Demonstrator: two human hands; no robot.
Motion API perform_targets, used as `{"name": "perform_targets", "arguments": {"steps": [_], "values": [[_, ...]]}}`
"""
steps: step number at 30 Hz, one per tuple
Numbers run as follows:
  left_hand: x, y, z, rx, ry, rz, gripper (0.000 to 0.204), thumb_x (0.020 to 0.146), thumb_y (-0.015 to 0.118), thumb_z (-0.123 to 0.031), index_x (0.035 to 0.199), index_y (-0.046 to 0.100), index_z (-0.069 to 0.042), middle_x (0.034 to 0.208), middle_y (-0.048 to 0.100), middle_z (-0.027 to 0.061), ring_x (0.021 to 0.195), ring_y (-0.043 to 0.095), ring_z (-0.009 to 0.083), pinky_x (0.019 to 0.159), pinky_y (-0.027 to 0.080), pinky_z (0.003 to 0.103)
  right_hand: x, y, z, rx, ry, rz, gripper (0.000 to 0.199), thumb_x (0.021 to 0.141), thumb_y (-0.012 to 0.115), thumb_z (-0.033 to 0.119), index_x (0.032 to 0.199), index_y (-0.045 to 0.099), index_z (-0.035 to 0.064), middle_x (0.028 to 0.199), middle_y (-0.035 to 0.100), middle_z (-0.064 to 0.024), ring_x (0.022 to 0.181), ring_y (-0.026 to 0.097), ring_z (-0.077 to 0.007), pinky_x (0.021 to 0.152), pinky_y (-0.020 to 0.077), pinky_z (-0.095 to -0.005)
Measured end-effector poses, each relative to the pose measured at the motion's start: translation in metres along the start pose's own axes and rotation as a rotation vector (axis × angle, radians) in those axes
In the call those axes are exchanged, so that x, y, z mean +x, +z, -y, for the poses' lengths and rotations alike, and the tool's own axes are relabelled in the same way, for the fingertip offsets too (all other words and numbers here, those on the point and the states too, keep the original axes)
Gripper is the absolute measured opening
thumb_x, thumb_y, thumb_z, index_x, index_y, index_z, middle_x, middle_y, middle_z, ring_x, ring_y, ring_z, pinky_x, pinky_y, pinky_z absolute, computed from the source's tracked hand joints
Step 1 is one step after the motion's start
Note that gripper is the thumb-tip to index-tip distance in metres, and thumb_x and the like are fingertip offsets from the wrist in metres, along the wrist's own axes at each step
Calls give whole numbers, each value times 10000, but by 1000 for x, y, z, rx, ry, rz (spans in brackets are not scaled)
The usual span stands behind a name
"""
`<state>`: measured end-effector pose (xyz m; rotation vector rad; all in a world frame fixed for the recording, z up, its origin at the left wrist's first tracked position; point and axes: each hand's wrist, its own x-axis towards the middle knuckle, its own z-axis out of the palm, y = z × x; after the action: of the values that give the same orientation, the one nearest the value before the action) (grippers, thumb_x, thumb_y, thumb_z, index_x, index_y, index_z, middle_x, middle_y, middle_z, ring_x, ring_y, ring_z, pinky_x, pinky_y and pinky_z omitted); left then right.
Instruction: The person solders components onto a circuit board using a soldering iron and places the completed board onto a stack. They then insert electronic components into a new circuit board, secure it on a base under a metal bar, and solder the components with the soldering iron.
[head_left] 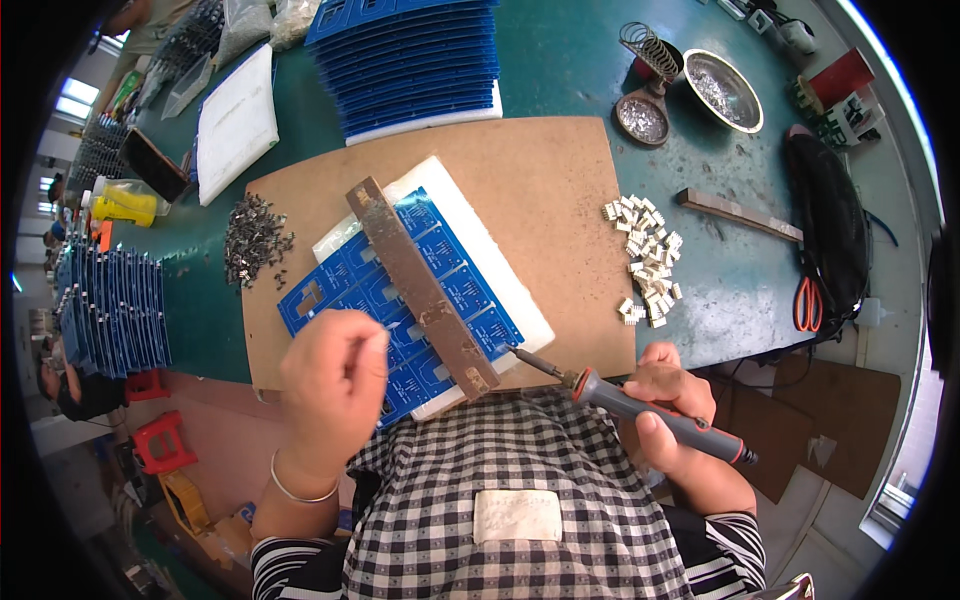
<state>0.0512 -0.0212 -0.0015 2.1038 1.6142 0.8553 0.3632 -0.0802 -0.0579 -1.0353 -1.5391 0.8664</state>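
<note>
A blue circuit board panel [465, 285] lies slanted on a white foam sheet [520, 300] in front of me. Across the panel rests a rusty brown metal bar [420, 285]. My right hand [686, 392] grips a grey and orange soldering iron [640, 405], whose tip reaches the right edge of the panel near the bar's lower end. I cannot tell whether the tip touches the board. Over the panel's lower left part, my left hand [332, 385] is closed with fingers curled together; what it pinches, if anything, cannot be made out.
White connectors [645, 255] lie heaped right of the brown board [570, 200], small black parts [255, 240] left. Stacked blue panels [405, 70] stand behind. Back right are an iron stand [645, 105] and metal bowl [720, 90]; scissors [808, 305] and another bar [740, 213] lie right.
</note>
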Motion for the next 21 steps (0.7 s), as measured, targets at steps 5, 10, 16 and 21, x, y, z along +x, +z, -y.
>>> {"name": "perform_targets", "arguments": {"steps": [5,10,16,21], "values": [[-30,-55,53,177,-219,-381,144,917,666,-30,881,527,-43,732,434,-14,623,358,54,547,326,217,-6,0,1,3,4,-12,267,841,686,276,886,661,15,789,706,-87,597,582,-176,797,438,-387],[-92,-111,130,210,-422,-331,326,988,602,-116,770,363,-78,736,318,-39,669,274,69,563,281,265,-12,0,0,42,19,-78,292,860,684,300,888,657,11,785,694,-78,618,570,-170,835,426,-400],[-188,-33,176,-209,-878,-67,186,1000,585,-184,904,573,-25,755,445,-21,703,397,74,620,376,263,-5,-5,2,141,40,-216,345,924,619,394,969,531,64,685,606,-53,587,560,-143,874,373,-405],[-195,37,207,-168,-893,68,176,940,635,-140,1002,638,25,822,603,50,762,548,137,680,456,318,23,-39,-5,580,164,-732,125,993,556,200,989,459,121,623,336,41,568,335,-79,668,377,-279]]}}
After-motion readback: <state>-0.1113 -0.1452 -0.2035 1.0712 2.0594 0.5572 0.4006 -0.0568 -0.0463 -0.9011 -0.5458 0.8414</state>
